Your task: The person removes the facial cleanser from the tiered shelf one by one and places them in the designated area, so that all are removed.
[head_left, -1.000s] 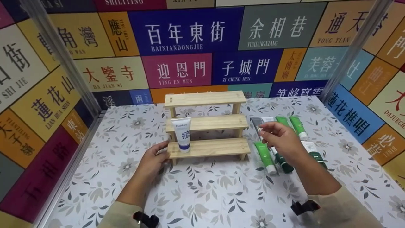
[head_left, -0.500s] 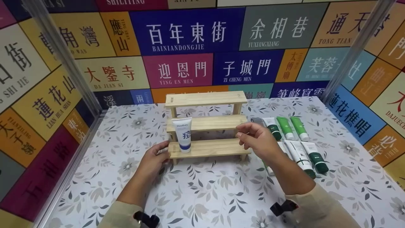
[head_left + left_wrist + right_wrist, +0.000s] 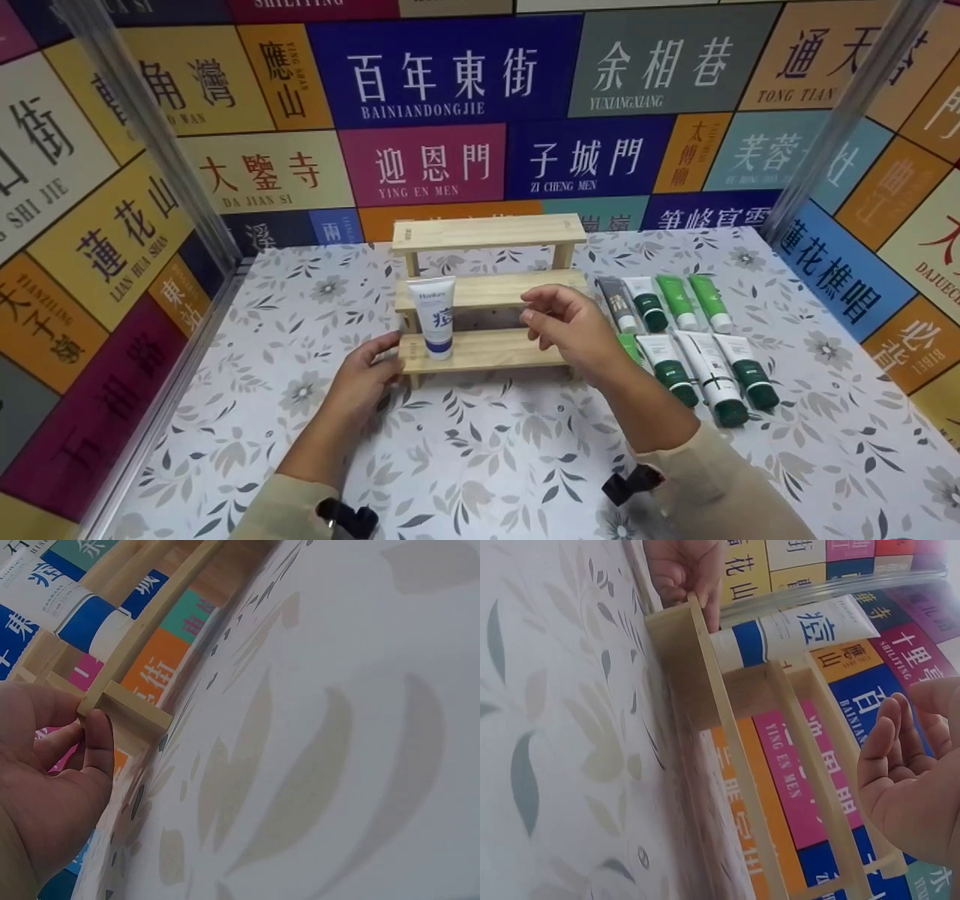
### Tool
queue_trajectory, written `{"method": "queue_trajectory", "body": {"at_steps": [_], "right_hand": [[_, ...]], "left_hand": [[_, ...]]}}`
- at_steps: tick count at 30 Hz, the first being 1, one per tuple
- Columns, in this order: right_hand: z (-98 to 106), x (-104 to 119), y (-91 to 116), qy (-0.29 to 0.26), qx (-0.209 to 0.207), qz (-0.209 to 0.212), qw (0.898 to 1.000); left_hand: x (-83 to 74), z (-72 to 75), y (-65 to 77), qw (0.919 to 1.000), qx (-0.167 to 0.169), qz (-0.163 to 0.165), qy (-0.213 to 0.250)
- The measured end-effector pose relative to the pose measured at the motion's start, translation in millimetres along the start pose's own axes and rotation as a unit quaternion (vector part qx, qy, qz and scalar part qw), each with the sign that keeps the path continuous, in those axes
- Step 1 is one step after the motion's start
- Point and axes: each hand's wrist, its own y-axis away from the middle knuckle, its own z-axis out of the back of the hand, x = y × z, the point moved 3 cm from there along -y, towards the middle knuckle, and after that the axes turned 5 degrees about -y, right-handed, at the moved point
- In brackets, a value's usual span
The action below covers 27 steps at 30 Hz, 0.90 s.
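Note:
A three-step wooden display stand is on the table. On the left part of its lowest step a white tube with a blue band stands upright on its cap. My left hand pinches the left end of that step between thumb and fingers, as the left wrist view also has it. In front of the right part of the stand my right hand hovers with loosely bent fingers. Nothing shows between those fingers in the right wrist view, where the hand is apart from the tube.
Right of the stand several tubes lie in two rows: a grey one, green ones and white ones with dark green caps. My right forearm partly covers a green tube. Printed panels wall in the table.
My right hand has moved left from above the lying tubes to in front of the stand, uncovering several tubes. My left hand stays on the step, and the standing tube has not moved.

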Motion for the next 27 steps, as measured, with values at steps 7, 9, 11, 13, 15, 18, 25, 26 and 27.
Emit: {"method": "queue_trajectory", "body": {"at_steps": [7, 9, 11, 13, 15, 18, 25, 26, 27], "right_hand": [[-25.9, -7.0, -9.2, -0.029, 0.022, 0.014, 0.999], [-33.1, -7.3, -11.1, -0.033, 0.028, 0.017, 0.999], [-39.3, -7.9, -12.7, -0.035, 0.031, 0.017, 0.999], [-44.4, -8.2, -14.4, -0.038, 0.032, 0.017, 0.999], [-48.5, -8.6, -16.4, -0.041, 0.030, 0.016, 0.999], [-54.3, -9.6, -20.5, -0.046, 0.029, 0.020, 0.998], [-66.0, -12.4, -28.4, -0.063, 0.023, 0.012, 0.998], [-67.4, -12.6, -29.5, -0.064, 0.020, 0.012, 0.998], [-68.9, -12.6, -30.7, -0.063, 0.016, 0.011, 0.998]], "left_hand": [[-0.1, 0.1, 0.4, 1.0000, -0.001, -0.005, -0.007], [-0.1, -0.4, 0.5, 0.9999, -0.003, -0.009, -0.007], [-0.2, -0.9, 0.7, 0.9999, -0.003, -0.015, -0.005], [-0.4, -1.6, 0.7, 0.9999, -0.006, -0.015, -0.005], [-0.9, -1.8, 0.9, 0.9999, -0.005, -0.015, -0.004], [-1.7, -1.4, 1.3, 0.9999, -0.004, -0.012, -0.003], [0.3, -0.7, -0.7, 0.9999, -0.006, -0.009, 0.007], [0.4, -0.7, -0.8, 0.9999, -0.005, -0.010, 0.007], [0.5, -0.7, -0.9, 0.9999, -0.005, -0.012, 0.007]]}}
